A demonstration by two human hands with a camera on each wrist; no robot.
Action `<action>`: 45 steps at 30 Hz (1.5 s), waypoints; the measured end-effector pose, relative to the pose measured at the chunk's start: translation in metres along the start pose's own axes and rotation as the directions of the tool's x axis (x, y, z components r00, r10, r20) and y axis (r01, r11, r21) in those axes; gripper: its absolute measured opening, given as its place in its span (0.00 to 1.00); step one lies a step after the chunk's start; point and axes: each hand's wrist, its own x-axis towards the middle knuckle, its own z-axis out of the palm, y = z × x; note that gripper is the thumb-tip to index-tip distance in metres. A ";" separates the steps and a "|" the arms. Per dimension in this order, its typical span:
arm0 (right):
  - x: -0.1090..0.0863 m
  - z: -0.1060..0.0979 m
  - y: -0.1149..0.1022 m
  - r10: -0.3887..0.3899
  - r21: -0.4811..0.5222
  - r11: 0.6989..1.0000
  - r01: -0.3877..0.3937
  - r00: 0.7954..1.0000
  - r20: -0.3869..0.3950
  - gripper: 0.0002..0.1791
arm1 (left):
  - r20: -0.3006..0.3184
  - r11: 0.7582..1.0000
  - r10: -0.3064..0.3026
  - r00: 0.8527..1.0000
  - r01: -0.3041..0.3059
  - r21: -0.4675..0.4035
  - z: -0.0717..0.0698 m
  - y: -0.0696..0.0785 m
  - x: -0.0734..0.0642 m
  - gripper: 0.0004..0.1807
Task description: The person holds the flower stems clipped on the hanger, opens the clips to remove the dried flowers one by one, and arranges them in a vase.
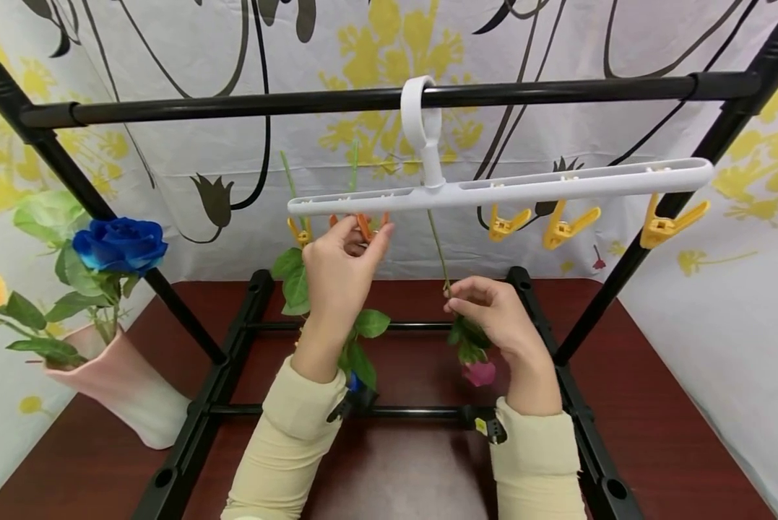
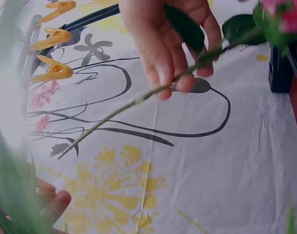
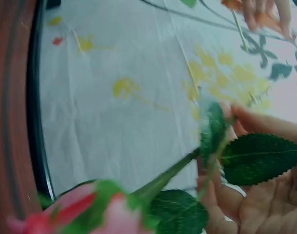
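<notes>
Pink bloom [image 3: 118, 215] hangs below the right hand's grip [image 1: 495, 318] on its stem [image 1: 437, 245].

Upended pink rose [image 1: 478, 373], seemingly squeezed clip [image 1: 364, 227]

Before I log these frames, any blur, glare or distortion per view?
Head: mostly sharp, soft glare on the table, black rack splaying outward, probably wide-angle stretch. Left wrist: washed-out glare at the left edge by the hanger, blurred greenery in the lower-left foreground. Right wrist: pink flower out of focus up close.
</notes>
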 end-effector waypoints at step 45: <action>-0.052 0.042 -0.073 -0.329 -0.138 0.914 0.382 0.896 0.298 0.15 | 0.478 0.881 0.380 0.792 -0.468 0.076 -0.073 0.037 -0.074 0.08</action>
